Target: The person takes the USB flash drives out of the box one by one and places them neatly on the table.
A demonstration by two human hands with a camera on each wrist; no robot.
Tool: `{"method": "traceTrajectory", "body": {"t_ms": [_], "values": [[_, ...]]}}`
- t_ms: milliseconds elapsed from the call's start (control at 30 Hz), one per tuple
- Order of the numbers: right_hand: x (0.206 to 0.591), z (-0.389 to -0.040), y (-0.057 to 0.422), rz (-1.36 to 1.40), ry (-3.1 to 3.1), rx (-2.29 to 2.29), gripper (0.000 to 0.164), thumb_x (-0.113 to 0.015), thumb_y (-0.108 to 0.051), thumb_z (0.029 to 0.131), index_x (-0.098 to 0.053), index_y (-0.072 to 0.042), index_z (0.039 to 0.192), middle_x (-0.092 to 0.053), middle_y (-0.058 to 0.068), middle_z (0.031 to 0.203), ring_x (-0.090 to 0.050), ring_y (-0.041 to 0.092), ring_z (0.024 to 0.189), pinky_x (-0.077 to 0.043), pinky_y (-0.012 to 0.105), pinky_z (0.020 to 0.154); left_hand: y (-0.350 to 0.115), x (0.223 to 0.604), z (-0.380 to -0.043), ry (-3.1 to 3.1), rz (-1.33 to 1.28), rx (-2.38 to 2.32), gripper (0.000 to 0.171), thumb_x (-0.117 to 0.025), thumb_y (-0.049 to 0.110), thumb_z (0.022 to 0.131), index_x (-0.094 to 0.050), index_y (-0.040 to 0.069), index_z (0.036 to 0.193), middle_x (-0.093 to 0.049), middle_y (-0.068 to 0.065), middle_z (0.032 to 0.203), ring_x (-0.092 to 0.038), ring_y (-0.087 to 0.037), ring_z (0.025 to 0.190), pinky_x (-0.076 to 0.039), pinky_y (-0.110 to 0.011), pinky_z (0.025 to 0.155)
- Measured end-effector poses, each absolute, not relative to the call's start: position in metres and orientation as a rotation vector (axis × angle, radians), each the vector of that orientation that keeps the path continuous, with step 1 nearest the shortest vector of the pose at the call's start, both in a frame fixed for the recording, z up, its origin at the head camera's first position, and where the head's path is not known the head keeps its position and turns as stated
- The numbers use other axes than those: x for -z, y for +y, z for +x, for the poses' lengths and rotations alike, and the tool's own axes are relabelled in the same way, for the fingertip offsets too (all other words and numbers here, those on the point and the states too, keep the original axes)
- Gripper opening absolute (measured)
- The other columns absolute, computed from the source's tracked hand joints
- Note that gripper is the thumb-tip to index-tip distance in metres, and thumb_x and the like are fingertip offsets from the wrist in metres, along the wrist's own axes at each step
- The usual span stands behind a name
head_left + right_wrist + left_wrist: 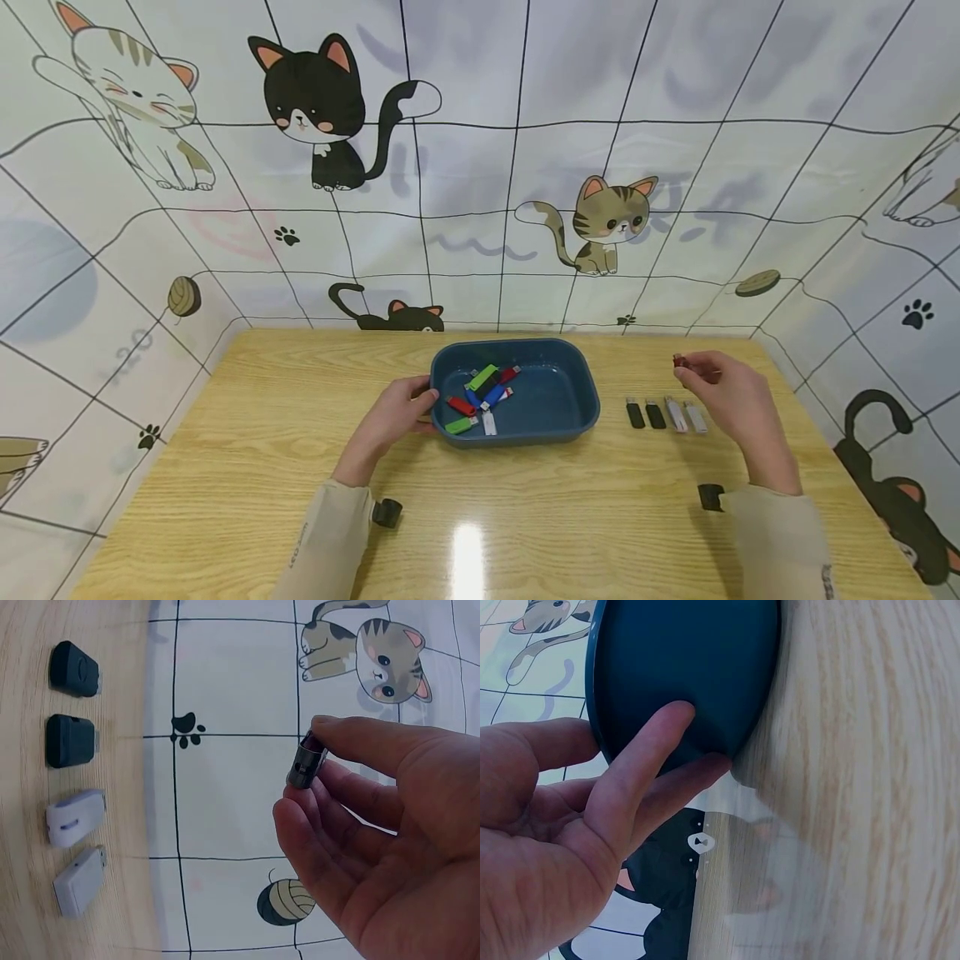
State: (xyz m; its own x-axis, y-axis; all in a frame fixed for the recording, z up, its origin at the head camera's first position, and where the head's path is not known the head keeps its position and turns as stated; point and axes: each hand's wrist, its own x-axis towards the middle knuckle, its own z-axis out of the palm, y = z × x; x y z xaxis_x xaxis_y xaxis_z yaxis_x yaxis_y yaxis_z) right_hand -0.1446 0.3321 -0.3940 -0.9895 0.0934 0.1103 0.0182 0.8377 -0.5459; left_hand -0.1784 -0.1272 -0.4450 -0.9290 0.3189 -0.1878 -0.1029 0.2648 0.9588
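Note:
My left hand (393, 412) holds the left end of a dark blue plastic basin (555, 396), its fingers at the rim in the left wrist view. Inside the basin's left half lies a loose pile of USB flash drives (461, 406) in red, green, blue, black and white. Over the table's right side, my right hand (727, 396) pinches a dark red USB flash drive (306, 763) between thumb and fingertips, its metal plug showing. Below that hand stands a row of two black flash drives (656, 415), then a white one (676, 414) and a light grey one (696, 417).
The wooden table (247, 450) carries the basin and the row of drives. A cloth (480, 167) printed with cats and grid lines rises behind it and along both sides. Each sleeve has a small black piece (387, 513) at the cuff.

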Motion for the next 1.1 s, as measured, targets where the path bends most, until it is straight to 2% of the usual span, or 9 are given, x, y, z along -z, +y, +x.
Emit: {"method": "traceTrajectory", "body": {"t_ms": [200,333,600,833,1100], "values": [[0.397,-0.145,0.347,-0.162,-2.914,-0.837,0.053,-0.059,-0.041,0.106,-0.061,0.004,0.132,-0.066,0.030,0.123,-0.061,0.048,0.111,-0.052,0.059,0.079,-0.127,0.446,-0.178,2.192,0.196,-1.706,0.040,-0.047,0.008,0.110,-0.051,-0.009,0.146,-0.064,-0.026,0.128,-0.071,-0.036,0.106,-0.062,-0.046,0.084],[0.400,-0.147,0.361,-0.206,-2.966,-0.850,0.059,-0.056,-0.046,0.106,-0.059,0.006,0.134,-0.062,0.034,0.127,-0.059,0.050,0.113,-0.052,0.059,0.079,-0.128,0.446,-0.179,2.190,0.200,-1.714,0.039,-0.047,0.009,0.110,-0.052,-0.007,0.145,-0.065,-0.024,0.127,-0.072,-0.031,0.102,-0.062,-0.045,0.084],[0.412,-0.146,0.381,-0.280,-3.041,-0.870,0.059,-0.053,-0.043,0.108,-0.057,0.011,0.132,-0.062,0.035,0.123,-0.062,0.048,0.105,-0.054,0.055,0.076,-0.128,0.445,-0.180,2.190,0.193,-1.710,0.038,-0.048,0.008,0.109,-0.053,-0.008,0.144,-0.065,-0.022,0.125,-0.072,-0.026,0.099,-0.063,-0.042,0.081],[0.419,-0.146,0.394,-0.386,-3.089,-0.924,0.060,-0.054,-0.041,0.107,-0.053,0.014,0.132,-0.062,0.035,0.121,-0.064,0.046,0.101,-0.055,0.052,0.075,-0.127,0.443,-0.181,2.195,0.199,-1.697,0.040,-0.049,0.009,0.109,-0.051,-0.008,0.146,-0.064,-0.023,0.128,-0.071,-0.029,0.103,-0.063,-0.043,0.082],[0.423,-0.149,0.401,-0.398,-3.134,-0.969,0.058,-0.055,-0.036,0.107,-0.050,0.017,0.132,-0.059,0.037,0.122,-0.065,0.045,0.100,-0.055,0.050,0.075,-0.130,0.444,-0.180,2.182,0.224,-1.698,0.041,-0.046,0.008,0.110,-0.048,-0.010,0.147,-0.062,-0.029,0.132,-0.070,-0.038,0.109,-0.062,-0.045,0.085]]}}
